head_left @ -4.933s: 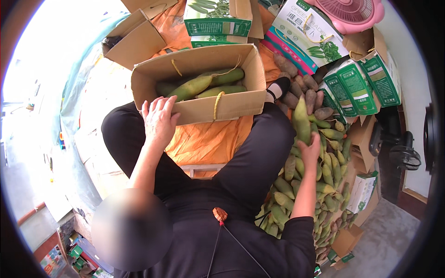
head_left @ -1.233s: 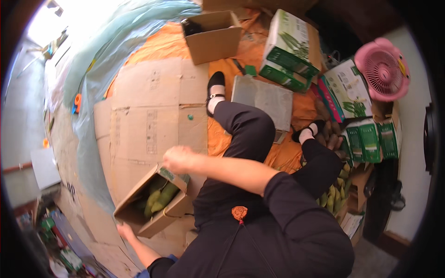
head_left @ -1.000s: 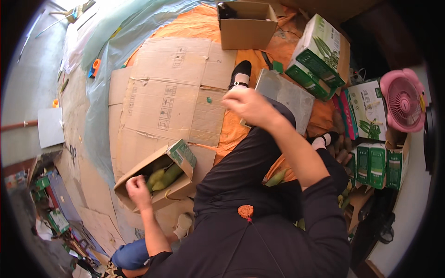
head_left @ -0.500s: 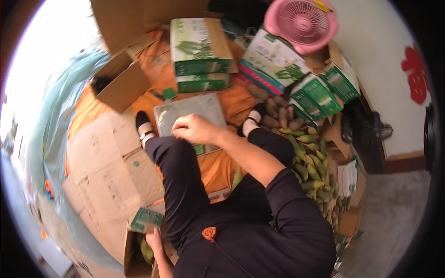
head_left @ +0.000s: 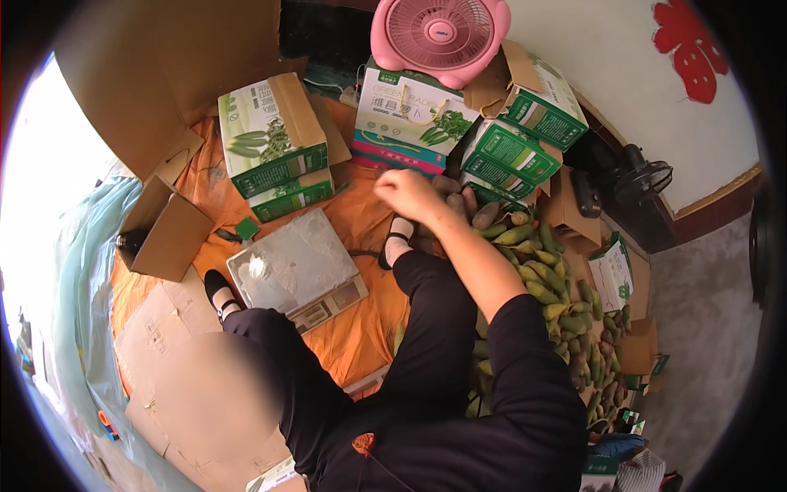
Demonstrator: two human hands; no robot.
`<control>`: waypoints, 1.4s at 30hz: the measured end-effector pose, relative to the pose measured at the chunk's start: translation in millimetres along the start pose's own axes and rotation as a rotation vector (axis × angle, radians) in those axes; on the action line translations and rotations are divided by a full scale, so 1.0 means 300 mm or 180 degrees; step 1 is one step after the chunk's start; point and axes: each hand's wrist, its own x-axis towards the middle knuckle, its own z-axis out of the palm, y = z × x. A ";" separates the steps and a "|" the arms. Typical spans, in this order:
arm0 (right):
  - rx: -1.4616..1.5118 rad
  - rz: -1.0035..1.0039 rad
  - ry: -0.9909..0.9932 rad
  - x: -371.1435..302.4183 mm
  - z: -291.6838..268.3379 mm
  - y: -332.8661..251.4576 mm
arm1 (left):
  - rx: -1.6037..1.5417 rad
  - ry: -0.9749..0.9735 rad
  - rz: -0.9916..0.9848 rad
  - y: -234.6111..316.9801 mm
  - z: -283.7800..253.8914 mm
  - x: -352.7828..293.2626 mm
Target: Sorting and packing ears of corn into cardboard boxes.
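My right hand hovers over the orange sheet, near the far end of the root vegetables. Its fingers are curled closed; whatever they may hold is hidden. A weighing scale with a dull metal top lies between my feet, to the left of that hand. My left hand is out of sight. At the lower edge a white carton corner shows. Many long green radishes are heaped to the right of my right leg.
Green-and-white cartons are stacked beyond the scale. A pink fan stands on more gift boxes. An open cardboard box is at left; flattened cardboard covers the floor. A black fan stands by the wall.
The view has shifted to the right. My right hand has moved right, from over the scale toward the vegetables. My left hand and the green-topped box beside it have left the view.
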 end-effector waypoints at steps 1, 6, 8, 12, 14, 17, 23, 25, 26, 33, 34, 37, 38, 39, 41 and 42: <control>-0.0195 0.0171 0.0165 0.011 -0.038 0.104 | -0.0005 -0.0107 -0.0069 0.029 -0.020 0.016; -0.1749 0.0930 0.0589 0.009 -0.300 0.326 | 0.0034 -0.0521 -0.0525 0.203 -0.179 0.021; -0.2236 0.0994 0.0691 0.028 -0.388 0.394 | 0.0061 -0.0710 -0.0688 0.291 -0.244 0.031; -0.2933 0.0893 0.0973 0.105 -0.511 0.505 | 0.0088 -0.1080 -0.1032 0.459 -0.340 0.051; -0.3436 0.0666 0.1205 0.154 -0.555 0.552 | 0.0086 -0.1255 -0.1219 0.533 -0.378 0.062; -0.3764 0.0617 0.1053 0.229 -0.611 0.619 | 0.0072 -0.1536 -0.1497 0.625 -0.397 0.117; -0.4341 0.0899 0.0536 0.346 -0.673 0.693 | -0.0208 -0.1109 -0.1484 0.817 -0.345 0.219; -0.4622 0.1569 -0.0005 0.375 -0.690 0.695 | -0.0343 -0.1096 -0.1352 0.880 -0.316 0.238; -0.4555 0.1545 0.0097 0.353 -0.705 0.700 | -0.0377 -0.1011 -0.1157 0.906 -0.305 0.248; -0.4457 0.2038 -0.0046 0.191 -0.773 0.726 | -0.0609 -0.0785 -0.0642 0.902 -0.286 0.302; -0.4458 0.2077 0.0018 0.160 -0.780 0.719 | -0.0605 -0.0698 -0.0602 0.895 -0.281 0.308; -0.4365 0.1828 0.0380 0.088 -0.813 0.754 | -0.0577 -0.0621 -0.0557 0.920 -0.260 0.300; -0.4417 0.1813 0.0477 0.072 -0.826 0.765 | -0.0621 -0.0661 -0.0432 0.928 -0.250 0.297; -0.4415 0.1807 0.0482 0.061 -0.832 0.747 | -0.0659 -0.0681 -0.0318 0.932 -0.248 0.290; -0.4521 0.1464 0.0261 0.028 -0.861 0.711 | -0.0590 -0.0698 -0.0307 0.916 -0.240 0.299; -0.4518 0.1452 0.0271 0.012 -0.869 0.669 | -0.0757 -0.0502 -0.0244 0.893 -0.228 0.313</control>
